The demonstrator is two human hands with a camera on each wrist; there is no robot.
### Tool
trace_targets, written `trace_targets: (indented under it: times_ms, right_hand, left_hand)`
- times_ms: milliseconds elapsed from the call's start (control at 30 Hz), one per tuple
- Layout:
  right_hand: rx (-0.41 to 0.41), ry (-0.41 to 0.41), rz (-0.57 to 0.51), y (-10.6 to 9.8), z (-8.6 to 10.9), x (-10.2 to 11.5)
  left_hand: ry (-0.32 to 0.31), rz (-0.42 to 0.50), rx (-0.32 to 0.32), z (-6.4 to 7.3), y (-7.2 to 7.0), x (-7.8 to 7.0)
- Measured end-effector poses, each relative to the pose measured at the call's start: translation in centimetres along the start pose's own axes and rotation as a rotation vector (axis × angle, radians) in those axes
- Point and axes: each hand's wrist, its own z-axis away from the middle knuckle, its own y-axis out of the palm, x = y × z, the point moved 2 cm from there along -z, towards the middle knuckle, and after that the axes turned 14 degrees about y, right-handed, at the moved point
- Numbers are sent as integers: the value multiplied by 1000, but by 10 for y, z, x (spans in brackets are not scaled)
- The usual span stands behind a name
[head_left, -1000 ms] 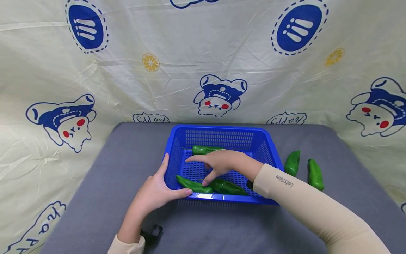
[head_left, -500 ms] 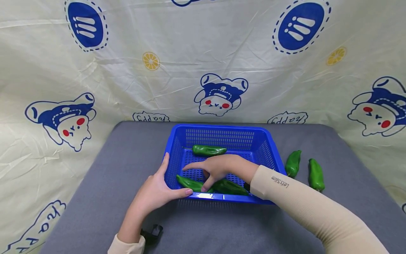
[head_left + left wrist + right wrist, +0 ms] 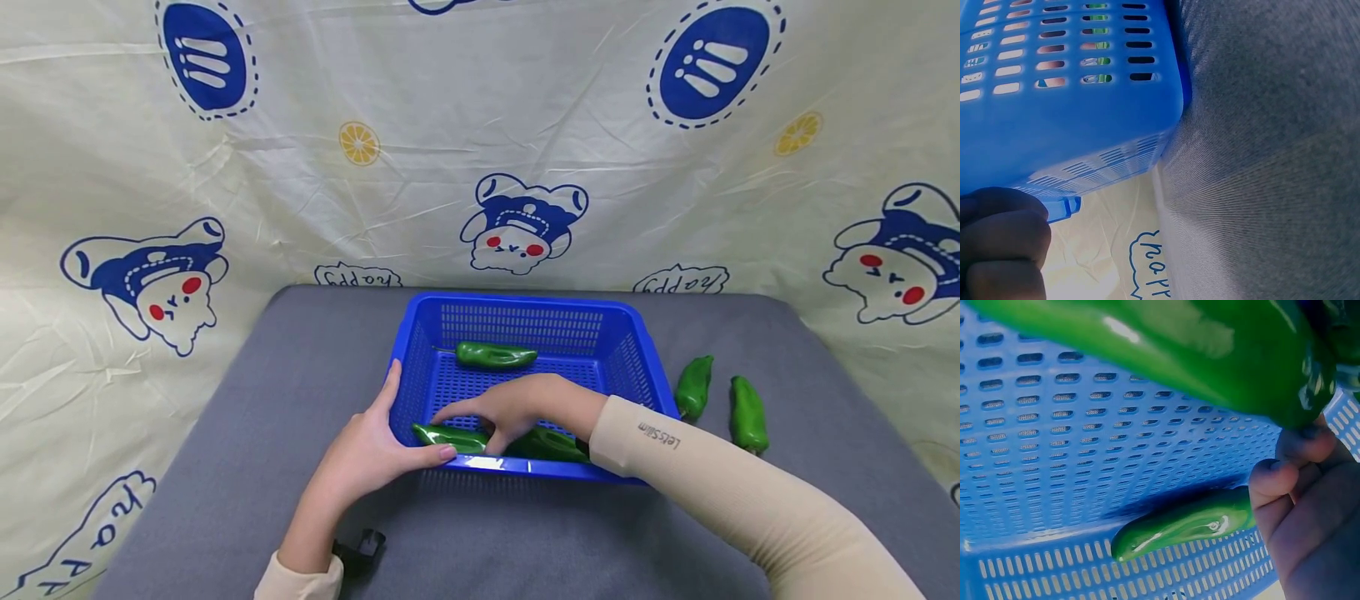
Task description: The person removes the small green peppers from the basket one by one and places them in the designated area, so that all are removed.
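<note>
A blue slotted basket [image 3: 525, 302] stands mid-table on the grey surface. Three green peppers lie in it: one at the back [image 3: 495, 356], one front left [image 3: 442, 435], one front right [image 3: 555, 447]. My left hand [image 3: 375, 442] grips the basket's front-left corner, thumb over the front rim; its fingers [image 3: 997, 244] show beside the basket wall [image 3: 1072, 112]. My right hand [image 3: 517, 408] is low inside the basket. Its curled fingertips [image 3: 1285, 462] pinch the end of the front-right pepper [image 3: 1166, 344], with the front-left pepper [image 3: 1179, 528] just beyond.
Two more green peppers [image 3: 692, 386] [image 3: 747, 412] lie on the grey table [image 3: 300, 375] right of the basket. A printed cloth backdrop [image 3: 480, 125] rises behind and wraps both sides. A small black strap piece [image 3: 360, 546] sits by my left wrist.
My right hand has sunk from above the basket floor down onto the front peppers, and the front-left pepper has slid slightly left. My left hand has kept its hold on the corner.
</note>
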Motion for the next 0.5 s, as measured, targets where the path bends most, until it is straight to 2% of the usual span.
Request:
trace_targets:
  times_ms: [200, 500]
  right_hand:
    - [-28, -21, 33, 1, -4, 5]
    - [-100, -106, 80, 1, -12, 10]
  left_hand:
    - [-3, 0, 4, 0, 0, 1]
    - [-6, -3, 0, 0, 2, 1]
